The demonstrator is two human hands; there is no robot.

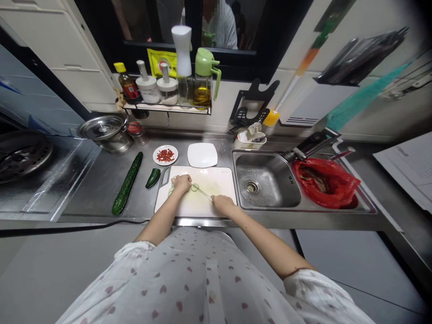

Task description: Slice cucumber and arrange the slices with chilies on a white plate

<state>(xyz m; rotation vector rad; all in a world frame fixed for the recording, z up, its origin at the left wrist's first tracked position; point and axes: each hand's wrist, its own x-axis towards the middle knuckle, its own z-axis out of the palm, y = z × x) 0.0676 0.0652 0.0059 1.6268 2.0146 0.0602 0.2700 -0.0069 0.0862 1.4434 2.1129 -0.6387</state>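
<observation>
On the white cutting board (216,177) my left hand (181,183) is curled over a pale green cucumber piece, with thin slices (195,187) lying beside it. My right hand (222,204) grips a knife (203,193) whose blade points left toward those slices, near the fingers of my left hand. A whole cucumber (127,189) and a short cucumber end (153,177) lie on the steel counter left of the board.
Behind the board are a small dish of chopped red chili (165,155) and a white plate (202,155). The sink (266,184) is on the right, with a red bag (326,182) beside it. A lidded pot (104,130) and a condiment rack (168,90) stand at the back.
</observation>
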